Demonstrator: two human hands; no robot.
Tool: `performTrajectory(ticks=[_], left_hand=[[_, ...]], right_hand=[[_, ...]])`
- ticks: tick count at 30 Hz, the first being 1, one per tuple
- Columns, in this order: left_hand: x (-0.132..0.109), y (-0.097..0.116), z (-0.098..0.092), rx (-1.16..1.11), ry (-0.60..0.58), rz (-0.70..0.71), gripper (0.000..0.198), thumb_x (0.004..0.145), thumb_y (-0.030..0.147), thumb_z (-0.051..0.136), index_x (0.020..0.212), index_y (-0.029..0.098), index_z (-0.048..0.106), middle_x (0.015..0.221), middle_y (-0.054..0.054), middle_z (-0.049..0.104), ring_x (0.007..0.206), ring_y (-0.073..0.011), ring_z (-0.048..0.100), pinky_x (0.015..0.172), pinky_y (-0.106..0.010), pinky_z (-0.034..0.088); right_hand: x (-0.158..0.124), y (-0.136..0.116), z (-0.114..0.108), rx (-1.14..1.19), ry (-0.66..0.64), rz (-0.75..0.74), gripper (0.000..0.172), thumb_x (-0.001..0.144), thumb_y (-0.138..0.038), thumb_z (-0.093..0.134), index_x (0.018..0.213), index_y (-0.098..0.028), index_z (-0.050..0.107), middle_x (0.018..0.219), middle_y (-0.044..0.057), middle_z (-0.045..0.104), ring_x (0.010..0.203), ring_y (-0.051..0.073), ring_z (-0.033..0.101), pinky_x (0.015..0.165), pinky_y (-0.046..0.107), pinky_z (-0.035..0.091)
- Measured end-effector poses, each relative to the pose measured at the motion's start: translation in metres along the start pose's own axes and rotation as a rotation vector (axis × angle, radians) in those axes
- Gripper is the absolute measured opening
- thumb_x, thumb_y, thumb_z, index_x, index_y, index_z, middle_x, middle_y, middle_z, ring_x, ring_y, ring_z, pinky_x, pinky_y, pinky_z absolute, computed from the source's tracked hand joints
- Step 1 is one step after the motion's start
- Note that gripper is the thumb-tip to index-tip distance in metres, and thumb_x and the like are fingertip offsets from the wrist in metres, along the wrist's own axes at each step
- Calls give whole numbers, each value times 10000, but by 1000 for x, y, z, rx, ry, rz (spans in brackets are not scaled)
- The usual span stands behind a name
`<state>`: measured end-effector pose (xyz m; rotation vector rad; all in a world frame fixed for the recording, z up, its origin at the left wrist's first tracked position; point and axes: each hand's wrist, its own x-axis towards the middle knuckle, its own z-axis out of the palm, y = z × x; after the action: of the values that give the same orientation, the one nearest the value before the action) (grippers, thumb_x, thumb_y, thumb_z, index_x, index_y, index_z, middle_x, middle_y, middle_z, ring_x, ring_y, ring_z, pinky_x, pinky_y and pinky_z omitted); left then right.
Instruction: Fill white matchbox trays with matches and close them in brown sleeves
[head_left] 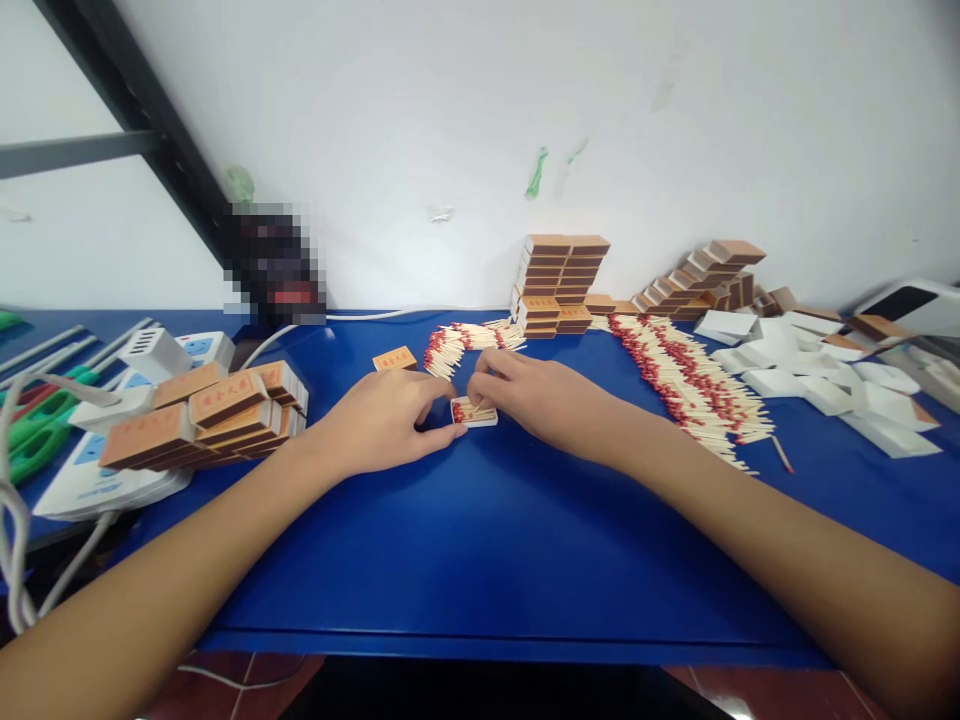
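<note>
A small white matchbox tray with red-tipped matches in it lies on the blue table between my hands. My left hand is at the tray's left end, thumb and fingers apart, with nothing seen held. My right hand is bent over the tray's right side, its fingertips pinched down at the matches; what they hold, if anything, is too small to name. Just behind the tray lies a small pile of matches. An orange matchbox sits behind my left hand.
Stacked matchboxes stand against the wall. Long rows of matches and a heap of white trays lie to the right. At left are more matchboxes, a power strip, cables and green-handled scissors.
</note>
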<state>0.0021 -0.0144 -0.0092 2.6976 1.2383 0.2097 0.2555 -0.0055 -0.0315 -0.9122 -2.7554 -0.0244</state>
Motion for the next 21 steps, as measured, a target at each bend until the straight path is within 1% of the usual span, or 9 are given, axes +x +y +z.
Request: performTrajectory(ticks=[4,7,10,12,15,17,21], left_hand=[[0,0,0,-7,4,-6,273,995,470,690,970,200,716,729,-1,671,631,-175,580,604,-316,342],[1,-1,0,6,7,-8,280,996,475,689,961,198,704,744,-5,672,640,-176,579,604,-316,336],[1,-1,0,12,3,-6,277,994,467,693,931,197,684,744,-5,667,646,-176,579,605,-314,335],[0,0,0,10,4,-1,276,995,462,693,916,199,674,735,-1,657,641,-174,573,607,-311,334],[-1,0,1,11,9,-5,271,995,455,695,905,202,663,723,4,643,625,-169,556,603,-309,323],[-2,-1,1,10,9,-2,264,994,448,695,898,205,657,723,6,641,622,-168,550,603,-310,315],[-1,-1,2,15,14,5,277,996,452,691,883,203,646,744,-3,649,637,-172,556,607,-313,313]], right_hand=[[2,-2,4,58,59,80,220,1102,-120,415,1095,-203,619,1122,101,638,903,202,594,706,317,417],[5,-8,6,85,77,123,202,1123,-171,437,1073,-185,633,1093,106,652,913,211,605,758,335,450],[5,-11,6,87,67,135,199,1119,-192,477,1058,-174,665,1079,109,656,896,213,608,747,338,453],[3,-11,6,117,84,125,210,1121,-203,482,1065,-181,682,1080,104,656,885,207,609,752,336,457],[1,-7,6,233,124,87,195,1124,-241,511,1100,-197,699,1097,93,658,898,197,624,790,335,475],[1,-5,7,299,132,78,164,1115,-280,564,1091,-205,708,1095,83,656,895,191,630,803,334,482],[4,-5,12,297,150,142,142,1097,-273,599,1016,-201,690,1048,69,643,862,184,614,792,330,471]])
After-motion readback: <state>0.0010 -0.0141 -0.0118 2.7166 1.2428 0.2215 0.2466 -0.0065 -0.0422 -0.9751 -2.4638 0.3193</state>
